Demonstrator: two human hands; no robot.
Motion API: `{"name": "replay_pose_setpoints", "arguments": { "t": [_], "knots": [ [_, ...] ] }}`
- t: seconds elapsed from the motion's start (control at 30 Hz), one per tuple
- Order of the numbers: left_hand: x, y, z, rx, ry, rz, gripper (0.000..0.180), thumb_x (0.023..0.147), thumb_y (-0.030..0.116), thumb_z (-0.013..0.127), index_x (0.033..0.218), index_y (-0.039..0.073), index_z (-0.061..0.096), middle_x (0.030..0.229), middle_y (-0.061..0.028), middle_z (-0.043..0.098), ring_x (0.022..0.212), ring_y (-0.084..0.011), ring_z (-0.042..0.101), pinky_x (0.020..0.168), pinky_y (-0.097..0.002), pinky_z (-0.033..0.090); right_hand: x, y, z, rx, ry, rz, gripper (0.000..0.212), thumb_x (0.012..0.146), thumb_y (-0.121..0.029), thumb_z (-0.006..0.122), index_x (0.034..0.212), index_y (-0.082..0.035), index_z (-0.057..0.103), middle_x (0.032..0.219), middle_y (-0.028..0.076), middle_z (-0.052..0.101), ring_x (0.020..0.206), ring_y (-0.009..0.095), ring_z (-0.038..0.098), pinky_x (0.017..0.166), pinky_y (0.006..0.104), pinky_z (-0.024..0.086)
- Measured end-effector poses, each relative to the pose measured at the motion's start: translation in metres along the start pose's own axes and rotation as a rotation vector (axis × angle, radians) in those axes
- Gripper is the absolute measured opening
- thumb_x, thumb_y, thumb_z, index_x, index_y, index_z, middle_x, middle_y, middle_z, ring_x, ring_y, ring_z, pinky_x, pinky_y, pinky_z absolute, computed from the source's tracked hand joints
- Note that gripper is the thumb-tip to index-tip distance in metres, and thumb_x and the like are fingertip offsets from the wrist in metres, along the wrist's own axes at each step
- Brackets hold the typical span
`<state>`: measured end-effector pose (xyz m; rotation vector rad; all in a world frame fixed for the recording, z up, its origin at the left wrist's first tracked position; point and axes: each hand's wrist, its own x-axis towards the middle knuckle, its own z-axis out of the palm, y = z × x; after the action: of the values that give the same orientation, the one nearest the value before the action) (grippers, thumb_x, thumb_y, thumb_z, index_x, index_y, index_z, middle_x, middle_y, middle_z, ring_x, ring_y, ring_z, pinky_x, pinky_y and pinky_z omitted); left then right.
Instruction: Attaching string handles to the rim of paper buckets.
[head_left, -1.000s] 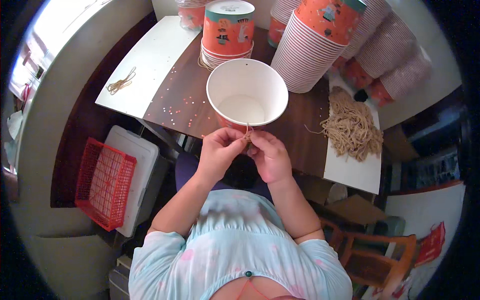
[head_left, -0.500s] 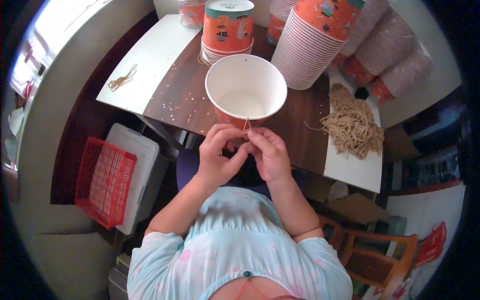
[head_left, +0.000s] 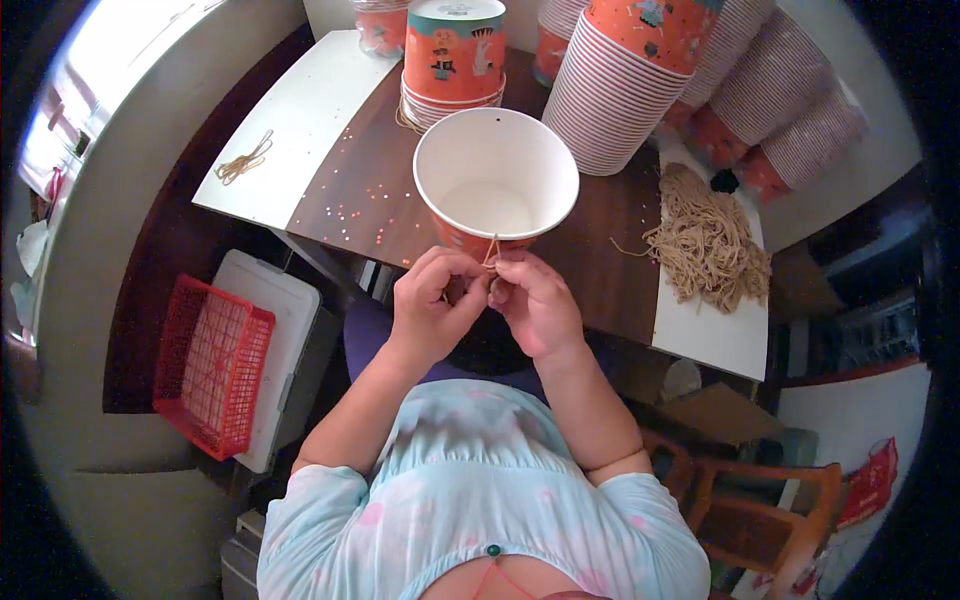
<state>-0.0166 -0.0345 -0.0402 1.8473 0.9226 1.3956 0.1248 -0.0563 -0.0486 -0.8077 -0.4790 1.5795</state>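
A paper bucket (head_left: 497, 185), white inside and orange outside, stands at the table's near edge, its mouth tilted toward me. A thin tan cord (head_left: 494, 247) runs from its near rim down into my fingers. My left hand (head_left: 432, 298) is closed, thumb and forefinger pinching the cord. Facing it, my right hand (head_left: 541, 303) also pinches the cord, its fingertips almost touching the left ones. The cord's lower part is mostly hidden between my fingers. A small dark hole shows in the bucket's far wall, below the rim.
Behind the bucket stand an upturned orange bucket stack (head_left: 455, 60) and a taller stack (head_left: 610, 95). A heap of tan cords (head_left: 708, 240) lies at the right; a few more cords (head_left: 245, 158) lie at the left. A red basket (head_left: 212, 365) sits on a lidded bin below.
My fingertips have shifted slightly and a cord loop shows more clearly between them. The cord is still pinched by both hands. The whole view has drifted a little.
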Motion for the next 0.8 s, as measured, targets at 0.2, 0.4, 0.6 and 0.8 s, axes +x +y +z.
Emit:
{"name": "replay_pose_setpoints", "arguments": {
  "t": [0.2, 0.4, 0.6, 0.8],
  "knots": [
    [0.003, -0.006, 0.002, -0.146, -0.006, -0.14, 0.009, 0.075, -0.001, 0.066, 0.08, 0.001, 0.059, 0.075, -0.0022, 0.059, 0.06, -0.0039, 0.055, 0.053, -0.0181, 0.044, 0.003, -0.005, 0.001, 0.008, 0.035, -0.016, 0.011, 0.082, -0.014, 0.061, 0.089, -0.007, 0.065, 0.075, -0.001, 0.062, 0.062, 0.007, 0.051, 0.056, 0.0212, 0.04],
    [0.004, -0.011, 0.001, -0.302, 0.026, -0.28, 0.008, 0.078, 0.001, 0.065, 0.08, 0.001, 0.057, 0.071, 0.0029, 0.059, 0.062, -0.0008, 0.053, 0.054, -0.0164, 0.043, 0.003, -0.015, -0.001, -0.057, 0.066, -0.079, 0.011, 0.083, -0.015, 0.06, 0.088, -0.006, 0.064, 0.077, 0.001, 0.063, 0.059, 0.007, 0.049, 0.054, 0.0211, 0.039],
    [0.005, -0.011, 0.001, -0.282, 0.017, -0.312, 0.008, 0.079, 0.001, 0.065, 0.079, 0.001, 0.057, 0.066, 0.0052, 0.055, 0.057, 0.0006, 0.048, 0.05, -0.0153, 0.038, -0.002, -0.026, 0.005, -0.562, 0.074, -0.285, 0.013, 0.085, -0.015, 0.061, 0.086, -0.003, 0.063, 0.078, 0.001, 0.062, 0.066, 0.007, 0.053, 0.06, 0.023, 0.044],
    [0.006, -0.017, 0.003, -0.3, 0.037, -0.293, 0.008, 0.079, 0.002, 0.065, 0.078, 0.001, 0.057, 0.064, 0.0057, 0.053, 0.055, 0.001, 0.045, 0.049, -0.0153, 0.036, -0.002, -0.025, 0.006, -1.041, 0.184, -0.527, 0.015, 0.085, -0.015, 0.061, 0.087, 0.001, 0.061, 0.082, 0.011, 0.064, 0.073, 0.021, 0.06, 0.066, 0.0323, 0.047]
  ]
}}
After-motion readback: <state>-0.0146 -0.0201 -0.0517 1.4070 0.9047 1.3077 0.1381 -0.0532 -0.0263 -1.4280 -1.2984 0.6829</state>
